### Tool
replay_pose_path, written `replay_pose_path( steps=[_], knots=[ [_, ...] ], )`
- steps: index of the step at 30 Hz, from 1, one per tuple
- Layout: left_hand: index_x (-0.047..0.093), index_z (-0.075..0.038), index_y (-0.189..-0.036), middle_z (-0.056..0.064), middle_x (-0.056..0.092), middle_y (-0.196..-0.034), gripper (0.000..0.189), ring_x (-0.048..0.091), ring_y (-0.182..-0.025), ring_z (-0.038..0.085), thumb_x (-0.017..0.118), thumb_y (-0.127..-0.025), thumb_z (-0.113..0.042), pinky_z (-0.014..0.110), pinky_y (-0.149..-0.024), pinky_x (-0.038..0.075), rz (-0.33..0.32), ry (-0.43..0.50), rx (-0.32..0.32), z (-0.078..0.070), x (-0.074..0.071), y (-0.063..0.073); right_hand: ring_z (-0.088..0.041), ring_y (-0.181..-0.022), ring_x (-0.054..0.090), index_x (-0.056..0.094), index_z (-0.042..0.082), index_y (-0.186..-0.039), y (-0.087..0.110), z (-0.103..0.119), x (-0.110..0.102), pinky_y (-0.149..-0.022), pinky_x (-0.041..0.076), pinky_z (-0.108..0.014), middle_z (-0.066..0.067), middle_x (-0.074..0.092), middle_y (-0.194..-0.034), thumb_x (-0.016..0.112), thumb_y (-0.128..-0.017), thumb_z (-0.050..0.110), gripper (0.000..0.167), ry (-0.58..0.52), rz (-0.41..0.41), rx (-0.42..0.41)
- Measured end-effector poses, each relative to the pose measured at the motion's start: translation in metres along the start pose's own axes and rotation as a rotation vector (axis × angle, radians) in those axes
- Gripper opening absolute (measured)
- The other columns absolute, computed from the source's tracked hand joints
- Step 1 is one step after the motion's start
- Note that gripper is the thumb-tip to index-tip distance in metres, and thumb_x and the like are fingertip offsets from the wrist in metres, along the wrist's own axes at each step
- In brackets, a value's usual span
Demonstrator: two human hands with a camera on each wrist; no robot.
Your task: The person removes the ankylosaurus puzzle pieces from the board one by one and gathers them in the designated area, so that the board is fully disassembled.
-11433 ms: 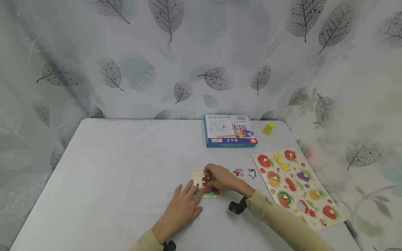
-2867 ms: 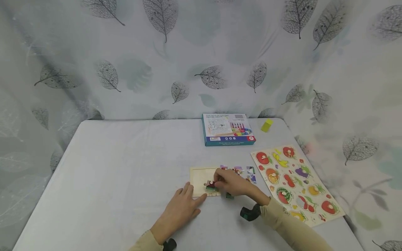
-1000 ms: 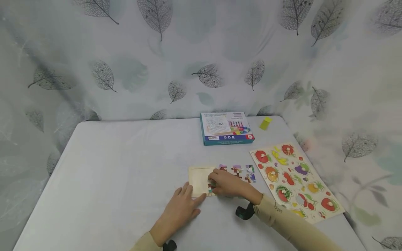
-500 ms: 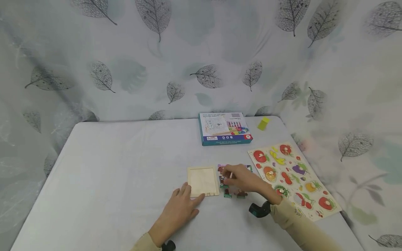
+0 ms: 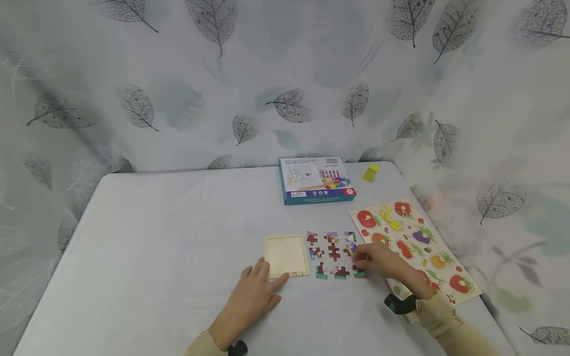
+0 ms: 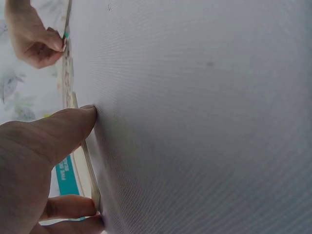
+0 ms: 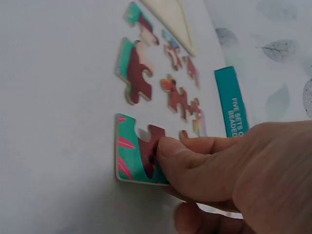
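Observation:
A square wooden puzzle tray (image 5: 286,255) lies bare on the white table. My left hand (image 5: 249,296) rests at its near left corner, thumb and fingers extended against the edge; the left wrist view shows the thumb (image 6: 73,126) beside the tray's rim. Right of the tray, jigsaw pieces (image 5: 334,251) lie spaced in rows. My right hand (image 5: 383,259) is at the near right end of these rows. In the right wrist view its thumb and finger pinch a green and brown corner jigsaw piece (image 7: 129,156); the piece's right part is hidden by the thumb.
A fruit puzzle board (image 5: 423,247) lies at the right, partly under my right forearm. A blue and white box (image 5: 317,180) stands at the back, with a yellow block (image 5: 371,172) to its right. A leaf-patterned curtain (image 5: 285,74) hangs behind the table.
The assembled pieces have left the tray, which is now bare, and lie in rows to its right. My right hand has moved right with the last piece. My left hand stays at the tray.

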State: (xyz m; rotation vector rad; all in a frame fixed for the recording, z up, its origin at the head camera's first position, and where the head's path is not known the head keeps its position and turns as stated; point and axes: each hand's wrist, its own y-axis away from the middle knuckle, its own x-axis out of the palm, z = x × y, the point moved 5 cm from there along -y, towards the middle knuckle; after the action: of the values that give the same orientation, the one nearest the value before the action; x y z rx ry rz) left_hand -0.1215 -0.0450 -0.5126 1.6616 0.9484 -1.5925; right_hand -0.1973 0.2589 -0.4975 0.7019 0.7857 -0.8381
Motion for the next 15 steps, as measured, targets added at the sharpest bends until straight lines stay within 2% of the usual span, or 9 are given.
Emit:
replay_pose_path(
  steps=[4,7,11,13,15],
  knots=[
    [0.062,-0.039,-0.135,0.016,0.063,-0.122,0.05,0.057,-0.129,0.036,0.074,-0.086,-0.046,0.051,-0.094,0.055,-0.006,0.02,-0.004,0.002,0.0,0.002,-0.003,-0.074,0.049,0.069,0.013,-0.087,-0.003,0.001,0.005,-0.065,0.046,-0.019,0.005,0.062,-0.083,0.075,-0.087,0.009,0.008,0.074,-0.087,-0.028],
    [0.062,-0.038,-0.134,0.016,0.062,-0.121,0.05,0.058,-0.129,0.036,0.074,-0.086,-0.046,0.051,-0.094,0.055,-0.009,0.018,-0.003,0.003,-0.001,0.003,-0.004,-0.073,0.048,0.068,0.012,-0.089,-0.005,0.002,0.004,-0.063,0.045,-0.019,0.004,0.061,-0.083,0.076,-0.086,0.008,0.01,0.073,-0.118,0.007],
    [0.062,-0.039,-0.135,0.016,0.063,-0.122,0.05,0.058,-0.128,0.034,0.073,-0.087,-0.047,0.051,-0.093,0.055,-0.006,0.003,-0.001,0.004,-0.001,0.004,-0.008,-0.074,0.051,0.068,0.009,-0.096,-0.008,0.007,-0.005,-0.062,0.045,-0.021,0.001,0.063,-0.086,0.073,-0.09,0.012,0.009,0.059,-0.187,0.049],
    [0.062,-0.039,-0.134,0.015,0.063,-0.12,0.05,0.058,-0.125,0.032,0.074,-0.086,-0.048,0.05,-0.092,0.055,-0.005,-0.005,-0.004,0.005,-0.001,0.004,-0.014,-0.08,0.056,0.068,0.006,-0.105,-0.01,0.013,-0.01,-0.066,0.05,-0.026,-0.004,0.067,-0.094,0.07,-0.093,0.017,0.017,0.079,-0.236,0.054],
    [0.062,-0.037,-0.134,0.012,0.063,-0.117,0.052,0.059,-0.12,0.028,0.074,-0.085,-0.048,0.049,-0.091,0.054,-0.009,-0.016,-0.01,0.007,0.0,0.003,-0.023,-0.094,0.063,0.066,0.005,-0.117,-0.014,0.02,-0.012,-0.078,0.057,-0.036,-0.009,0.068,-0.111,0.068,-0.095,0.025,0.03,0.119,-0.283,0.057]
  ],
)
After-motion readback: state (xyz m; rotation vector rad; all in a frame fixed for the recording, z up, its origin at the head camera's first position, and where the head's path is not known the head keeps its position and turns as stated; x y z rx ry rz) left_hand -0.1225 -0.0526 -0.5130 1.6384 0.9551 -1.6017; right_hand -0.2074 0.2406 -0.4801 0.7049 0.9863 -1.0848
